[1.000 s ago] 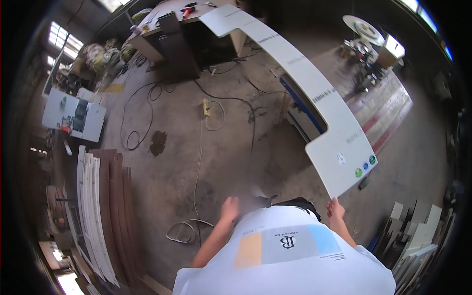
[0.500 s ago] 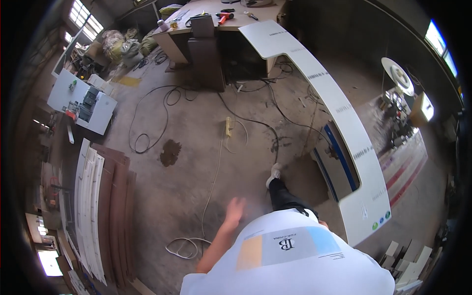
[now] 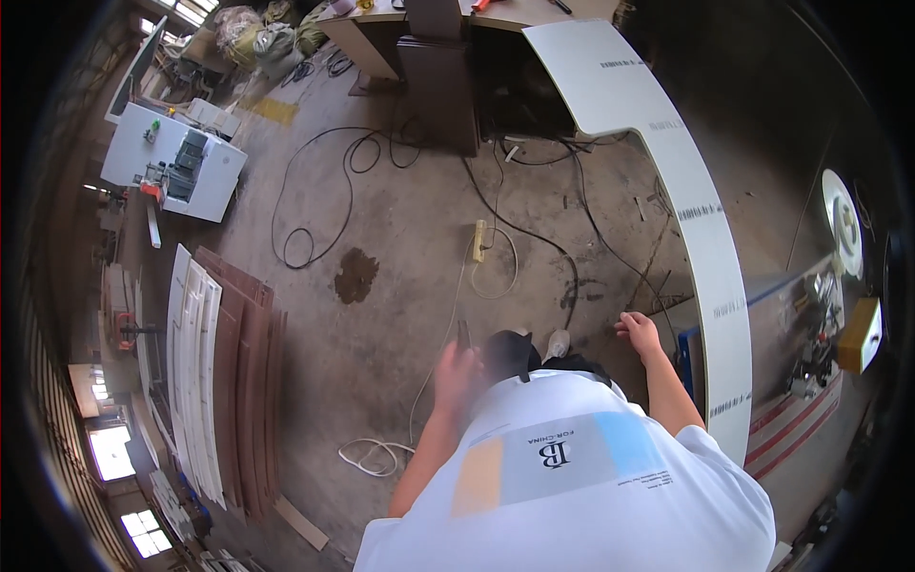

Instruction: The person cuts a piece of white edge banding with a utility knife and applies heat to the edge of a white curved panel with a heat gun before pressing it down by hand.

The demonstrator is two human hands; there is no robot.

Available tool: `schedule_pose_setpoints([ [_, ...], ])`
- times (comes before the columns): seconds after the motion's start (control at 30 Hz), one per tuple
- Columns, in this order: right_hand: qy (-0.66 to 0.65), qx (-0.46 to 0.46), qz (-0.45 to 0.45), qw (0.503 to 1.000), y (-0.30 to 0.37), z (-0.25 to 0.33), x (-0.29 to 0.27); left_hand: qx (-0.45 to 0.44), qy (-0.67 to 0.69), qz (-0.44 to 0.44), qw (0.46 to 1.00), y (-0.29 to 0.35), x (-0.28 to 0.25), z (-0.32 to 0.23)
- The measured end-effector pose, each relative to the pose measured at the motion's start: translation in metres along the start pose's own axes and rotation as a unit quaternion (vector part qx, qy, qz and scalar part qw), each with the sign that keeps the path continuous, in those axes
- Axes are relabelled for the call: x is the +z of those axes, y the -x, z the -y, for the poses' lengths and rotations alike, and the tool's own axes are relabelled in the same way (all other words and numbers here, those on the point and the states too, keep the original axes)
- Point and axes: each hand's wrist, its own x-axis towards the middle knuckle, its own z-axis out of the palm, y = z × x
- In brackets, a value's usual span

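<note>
"Between one and four o'clock, what runs along that curve?"

"A long white board [image 3: 710, 253], wide at its upper end, its lower end hidden by the shirt [image 3: 562, 419]. Rows of small dark print cross it at intervals."

"Any other writing?"

"On the shirt, at five o'clock: a dark emblem with a line of lettering, over a band of orange, grey and blue, upside down from this view. Finer print sits near the band's edge."

"And the hands?"

"Apart from each other. The right hand [image 3: 639, 332], between three and four, has loosely bent fingers and nothing visible in it; the board is just beyond it, with bare floor showing between. The left hand [image 3: 457, 377], at six, is blurred. Something thin and dark juts up from it, but I can't tell whether the fingers are clamped on it."

"What else lies around?"

"A yellowish power strip [image 3: 479, 241] near twelve, a pale coiled cord [image 3: 374, 467] at seven, stacked brown and white planks [image 3: 250, 381] at eight, and a pale machine [image 3: 214, 181] at ten."
</note>
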Motion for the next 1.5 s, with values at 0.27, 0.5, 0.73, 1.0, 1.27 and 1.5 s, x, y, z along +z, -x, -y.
schedule_pose_setpoints([
  [0.27,0.127,-0.025,-0.018,0.991,-0.073,0.055,0.022,0.064,-0.037,0.006,0.997,-0.156,0.058,-0.091],
  [0.5,0.088,0.068,-0.100,0.989,-0.094,0.098,0.022,0.078,-0.015,0.057,0.995,-0.281,0.095,-0.202],
  [0.73,-0.117,0.144,-0.104,0.977,-0.189,0.186,0.033,0.080,-0.146,0.025,0.986,-0.366,0.135,-0.269],
  [1.0,-0.112,0.166,-0.042,0.979,-0.300,0.283,0.035,0.024,-0.109,-0.030,0.993,-0.419,0.198,-0.326],
  [1.27,-0.066,0.172,-0.055,0.981,-0.330,0.302,0.039,0.072,-0.176,0.044,0.981,-0.490,0.252,-0.378],
  [1.5,-0.388,0.199,-0.246,0.866,-0.351,0.337,0.077,0.057,-0.316,0.164,0.933,-0.590,0.301,-0.404],
])
